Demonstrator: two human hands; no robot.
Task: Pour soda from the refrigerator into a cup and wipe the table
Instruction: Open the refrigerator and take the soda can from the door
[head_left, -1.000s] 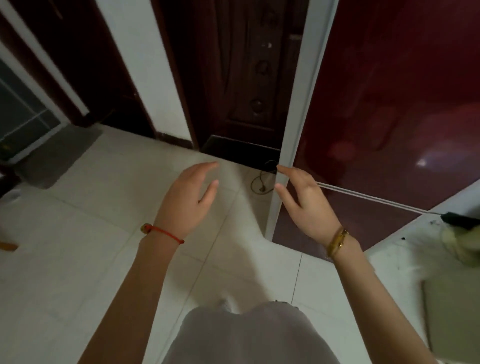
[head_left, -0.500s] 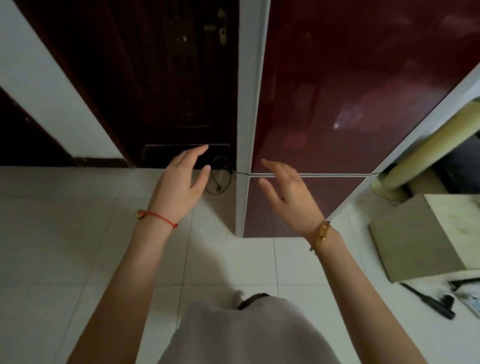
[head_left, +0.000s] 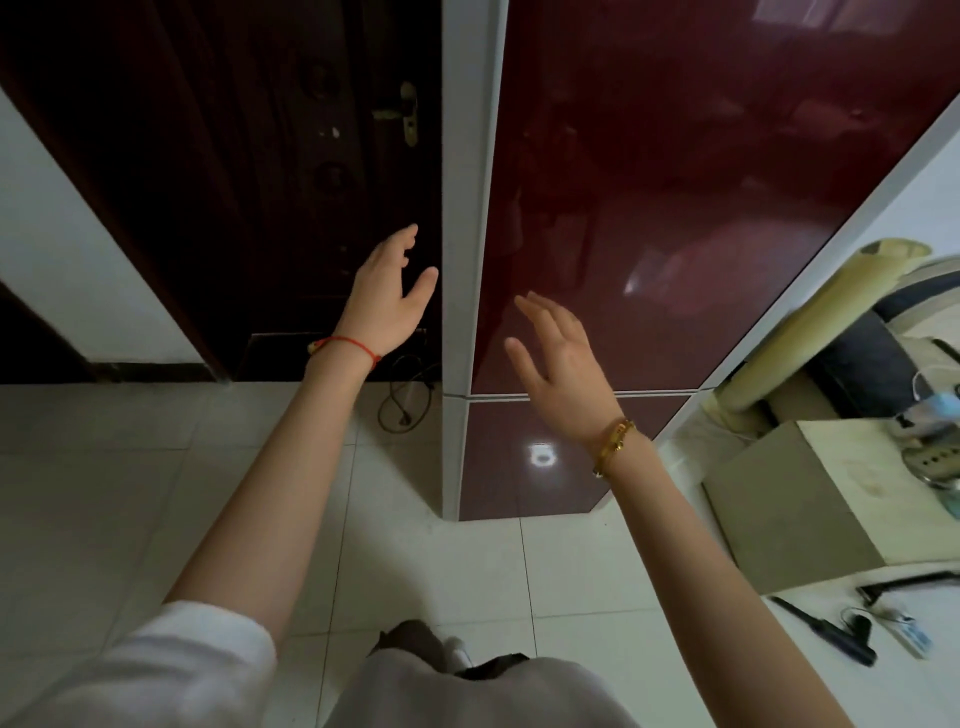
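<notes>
Both empty hands (head_left: 467, 332) before closed dark-red refrigerator (head_left: 675, 208).

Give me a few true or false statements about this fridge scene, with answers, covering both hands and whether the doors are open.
1. Both fridge doors are shut. True.
2. The left hand holds a soda bottle. False: it is empty, fingers spread, beside the fridge's white edge.
3. The right hand is open in front of the dark red door. True.
4. A cup stands on the floor. False: no cup shows.
5. The gold bracelet is on the left wrist. False: it is on the right; the left has a red string.
</notes>
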